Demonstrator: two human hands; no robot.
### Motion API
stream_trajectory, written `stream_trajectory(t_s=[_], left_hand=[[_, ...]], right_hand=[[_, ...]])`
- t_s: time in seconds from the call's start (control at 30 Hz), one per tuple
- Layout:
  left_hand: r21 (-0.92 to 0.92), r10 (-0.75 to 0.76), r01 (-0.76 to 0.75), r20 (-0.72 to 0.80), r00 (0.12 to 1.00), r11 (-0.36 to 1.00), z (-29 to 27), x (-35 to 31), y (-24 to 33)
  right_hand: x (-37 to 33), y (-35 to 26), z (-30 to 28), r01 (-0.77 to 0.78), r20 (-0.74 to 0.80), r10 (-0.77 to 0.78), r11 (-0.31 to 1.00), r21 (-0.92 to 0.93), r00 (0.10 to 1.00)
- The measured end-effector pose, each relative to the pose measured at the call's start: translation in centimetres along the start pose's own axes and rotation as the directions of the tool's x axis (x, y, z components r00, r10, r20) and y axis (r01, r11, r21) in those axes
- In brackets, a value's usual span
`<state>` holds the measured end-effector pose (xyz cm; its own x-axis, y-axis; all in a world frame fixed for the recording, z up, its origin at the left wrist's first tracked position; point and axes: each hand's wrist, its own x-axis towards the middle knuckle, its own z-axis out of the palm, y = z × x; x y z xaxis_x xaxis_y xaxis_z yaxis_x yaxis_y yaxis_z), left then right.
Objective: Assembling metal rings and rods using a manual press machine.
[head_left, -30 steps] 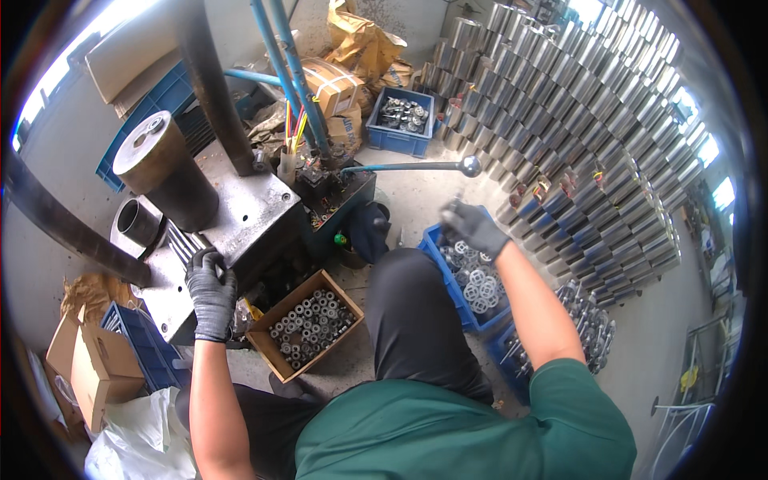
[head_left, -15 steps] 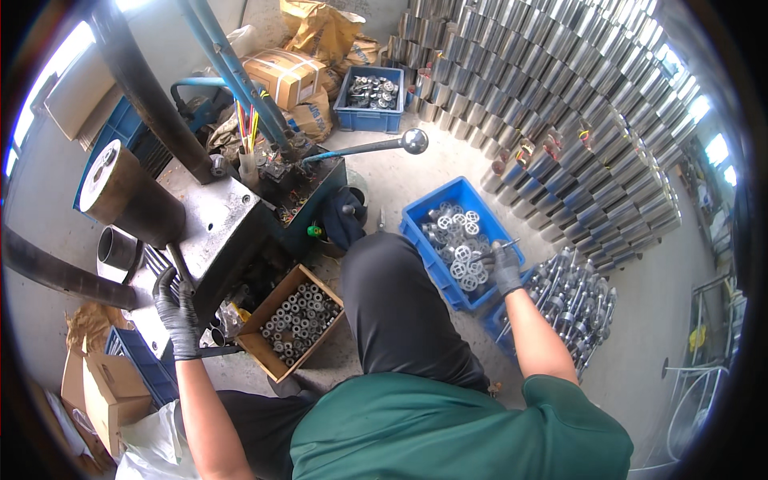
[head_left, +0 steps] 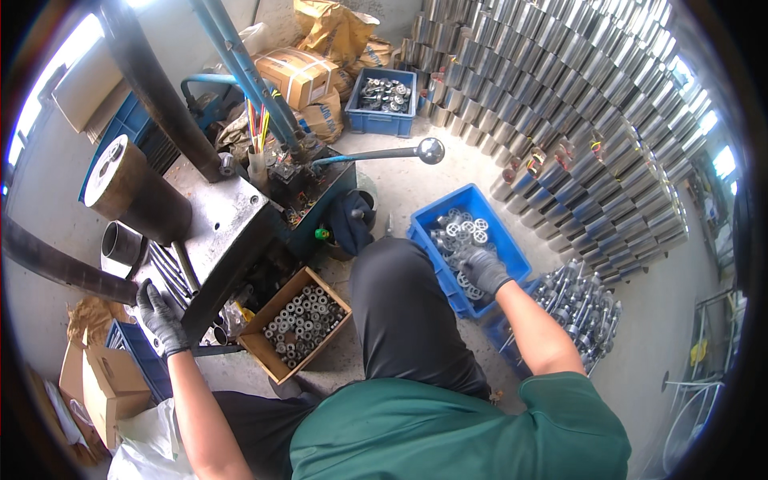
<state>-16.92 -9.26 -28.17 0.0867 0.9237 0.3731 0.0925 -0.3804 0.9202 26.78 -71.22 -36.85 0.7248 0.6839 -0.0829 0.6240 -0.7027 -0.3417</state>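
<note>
Blue bin [head_left: 504, 228] beneath right hand [head_left: 484, 270], left hand [head_left: 162, 322] outstretched

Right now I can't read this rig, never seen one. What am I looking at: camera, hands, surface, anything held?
No robot here: a person works with both hands, gloved in dark grey. The camera is the left one of two fisheyes worn on the head, looking down, so straight edges bend near the rim. The left hand is open at the edge of the scuffed grey steel machine table; nothing shows in it. On that table stand a thick dark steel cylinder and a short, open, dark tube. The right hand is at the blue plastic bin of round, silver, spoked discs; whether it grips one is unclear.
</note>
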Motion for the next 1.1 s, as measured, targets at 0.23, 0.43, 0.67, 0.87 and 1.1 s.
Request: stream_trajectory(t_s=[0.23,0.43,0.67,0.87,1.1], left_hand=[[-0.092,-0.101,0.104,0.034,0.994,0.99,1.4,-1.2,2.2],[-0.114,-0.109,0.107,-0.006,0.994,0.988,0.6,-0.9,1.5],[-0.088,-0.162,0.158,-0.037,0.986,0.983,-0.5,-0.9,2.0],[-0.063,-0.165,0.163,-0.019,0.986,0.985,0.8,-1.6,4.1],[-0.152,-0.154,0.149,-0.024,0.988,0.977,-0.1,-0.7,1.8]], right_hand=[[-0.5,2.0,1.1,0.038,0.016,-0.042,0.984,0.174,0.999],[0.4,2.0,0.7,0.244,0.0,-0.253,0.932,-0.267,0.967],[2.6,2.9,6.8,-0.203,-0.022,0.217,0.941,0.271,0.976],[2.4,5.7,8.8,-0.196,-0.151,0.19,0.98,-0.025,0.97],[3.1,9.9,12.5,-0.255,-0.187,0.277,0.958,0.134,0.943]])
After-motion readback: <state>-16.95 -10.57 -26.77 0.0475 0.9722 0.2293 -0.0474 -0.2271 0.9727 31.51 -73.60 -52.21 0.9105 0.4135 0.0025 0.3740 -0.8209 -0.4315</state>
